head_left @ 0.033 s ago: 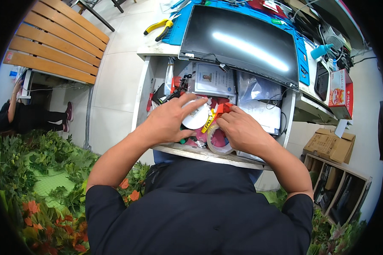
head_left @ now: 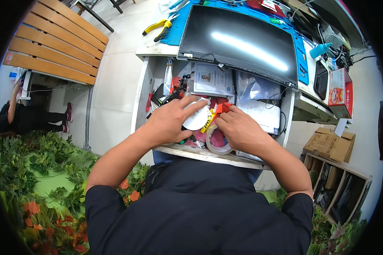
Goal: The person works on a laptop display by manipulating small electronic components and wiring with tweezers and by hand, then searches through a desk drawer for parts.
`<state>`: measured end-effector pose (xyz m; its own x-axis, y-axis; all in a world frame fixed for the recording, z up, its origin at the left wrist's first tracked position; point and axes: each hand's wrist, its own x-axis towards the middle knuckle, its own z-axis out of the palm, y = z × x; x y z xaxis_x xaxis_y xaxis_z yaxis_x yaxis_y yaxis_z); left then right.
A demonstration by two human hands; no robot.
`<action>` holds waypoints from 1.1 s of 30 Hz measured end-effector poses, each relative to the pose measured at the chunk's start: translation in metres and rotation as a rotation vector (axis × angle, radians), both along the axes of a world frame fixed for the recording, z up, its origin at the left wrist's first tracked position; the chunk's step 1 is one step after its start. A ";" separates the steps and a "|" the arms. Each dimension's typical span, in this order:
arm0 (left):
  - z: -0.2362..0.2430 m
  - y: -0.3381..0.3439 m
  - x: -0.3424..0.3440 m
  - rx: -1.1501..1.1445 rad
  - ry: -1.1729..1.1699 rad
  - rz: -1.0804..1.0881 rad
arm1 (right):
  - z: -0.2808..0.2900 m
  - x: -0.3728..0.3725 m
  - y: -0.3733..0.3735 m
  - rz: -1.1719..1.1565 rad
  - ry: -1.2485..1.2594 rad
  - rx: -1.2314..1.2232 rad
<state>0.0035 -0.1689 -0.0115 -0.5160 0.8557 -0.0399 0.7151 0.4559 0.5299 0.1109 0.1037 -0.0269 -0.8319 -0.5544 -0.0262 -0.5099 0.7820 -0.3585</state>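
Observation:
My left hand (head_left: 168,121) is open, fingers spread and resting at the edge of a white round disc (head_left: 195,120) inside an open drawer (head_left: 139,100). Its thumb points toward small clutter near the drawer's front. My right hand (head_left: 240,129) is closed, its fingers curled down beside a roll of clear tape (head_left: 219,148) and a red piece (head_left: 224,109). What its fingertips grip is hidden. Between the hands lies a yellow packet (head_left: 207,120). Farther back in the drawer are a card with a photo (head_left: 212,80), black cables (head_left: 174,94) and clear plastic bags (head_left: 259,90).
Above the drawer, a dark screen panel (head_left: 242,44) overhangs the desk on a blue mat (head_left: 171,36). Yellow-black pliers (head_left: 157,29) lie to its left. A red-white box (head_left: 341,93) stands right. Another person (head_left: 32,112) is at far left, near a slatted wooden bench (head_left: 59,40).
My left hand's fingers have shifted slightly over the white disc and look less blurred. My right hand has barely moved.

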 end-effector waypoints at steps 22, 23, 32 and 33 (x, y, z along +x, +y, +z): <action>-0.036 -0.019 -0.100 0.111 0.566 0.409 | -0.003 -0.004 0.003 0.029 -0.005 0.023; -0.032 -0.019 -0.100 0.156 0.537 0.382 | -0.002 -0.004 0.003 0.025 -0.013 0.025; 0.029 -0.048 -0.017 -0.300 0.076 0.025 | 0.020 -0.023 -0.030 -0.033 -0.141 -0.013; 0.024 -0.046 -0.014 -0.334 0.095 0.008 | 0.018 -0.030 -0.039 -0.011 -0.139 -0.016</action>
